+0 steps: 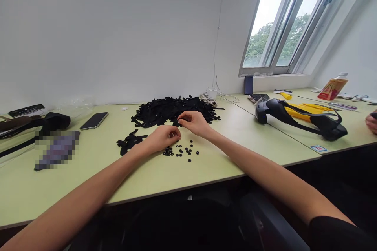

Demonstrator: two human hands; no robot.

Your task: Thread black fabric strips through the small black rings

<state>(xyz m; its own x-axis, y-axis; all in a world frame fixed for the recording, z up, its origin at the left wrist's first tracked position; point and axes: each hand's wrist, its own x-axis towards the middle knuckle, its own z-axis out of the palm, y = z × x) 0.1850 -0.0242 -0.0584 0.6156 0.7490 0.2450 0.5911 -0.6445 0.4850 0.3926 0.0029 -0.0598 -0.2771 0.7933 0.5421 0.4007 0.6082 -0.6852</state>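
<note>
A heap of short black strips (165,110), seemingly fabric, lies on the pale green table against the wall. My right hand (196,122) reaches to the heap's near edge, thumb and finger pinched on a black strip. Just left of it and nearer to me, my left hand (161,138) rests low over the table with its fingers curled together; whatever they hold is hidden. Small black discs (181,151), some with a hole in the middle, are scattered below both hands. A smaller bunch of black strips (128,142) lies beside my left wrist.
A phone (94,120) lies left of the heap, near a dark pixelated item (59,150) and black straps. To the right sit a black headset (300,119), yellow gloves (309,110) and a tilted drink bottle (332,86). Another person's hand (371,122) shows at the right edge.
</note>
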